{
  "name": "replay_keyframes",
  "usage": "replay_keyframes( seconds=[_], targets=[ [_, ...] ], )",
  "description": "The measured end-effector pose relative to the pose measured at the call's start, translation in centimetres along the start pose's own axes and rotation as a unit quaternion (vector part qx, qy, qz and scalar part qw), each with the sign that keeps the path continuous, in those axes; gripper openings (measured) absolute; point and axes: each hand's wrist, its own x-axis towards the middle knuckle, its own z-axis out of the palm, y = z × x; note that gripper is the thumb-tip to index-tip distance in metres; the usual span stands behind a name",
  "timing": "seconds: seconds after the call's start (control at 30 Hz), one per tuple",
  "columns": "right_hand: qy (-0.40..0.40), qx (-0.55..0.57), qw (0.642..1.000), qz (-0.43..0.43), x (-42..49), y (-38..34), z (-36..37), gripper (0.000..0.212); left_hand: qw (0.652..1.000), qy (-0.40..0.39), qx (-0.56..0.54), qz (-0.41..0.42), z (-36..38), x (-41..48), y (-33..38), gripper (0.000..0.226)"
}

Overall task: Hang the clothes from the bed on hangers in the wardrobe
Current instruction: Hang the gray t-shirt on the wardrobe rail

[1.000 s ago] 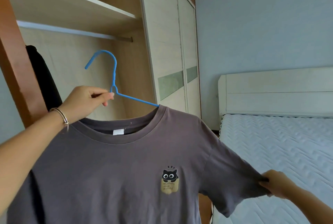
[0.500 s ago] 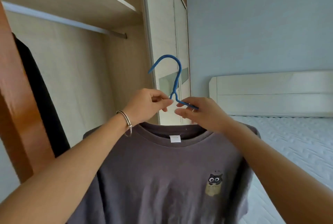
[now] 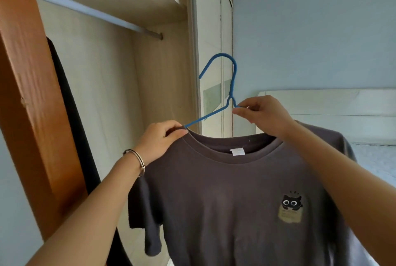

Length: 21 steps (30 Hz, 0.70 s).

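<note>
With my left hand [image 3: 159, 139] pinching the collar of the T-shirt [image 3: 225, 190] and my right hand [image 3: 263, 115] pinching the hanger [image 3: 235, 68] before the open wardrobe [image 3: 150, 73], an uneven tug could slide a shoulder off.

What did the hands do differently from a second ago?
The right hand dropped the sleeve and moved up to pinch the blue hanger. The left hand slid from its neck to grip the collar. The grey T-shirt stayed on the hanger.
</note>
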Motion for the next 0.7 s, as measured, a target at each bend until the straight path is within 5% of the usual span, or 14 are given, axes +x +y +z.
replay_keyframes(
  seconds=[0.37,0.5,0.7],
  targets=[
    [0.0,0.049,0.999,-0.01,8.4,3.5,5.2,0.019,0.992,0.07,0.016,0.102,2.7,9.0,-3.3,0.03],
    [-0.04,0.072,0.995,-0.064,14.8,3.6,8.7,0.021,0.983,0.094,0.086,0.132,3.1,15.0,-4.7,0.024],
    [-0.131,0.004,0.97,-0.203,25.6,5.0,9.3,0.027,0.973,0.202,0.095,0.058,-0.1,23.0,-10.7,0.022]
  ],
)
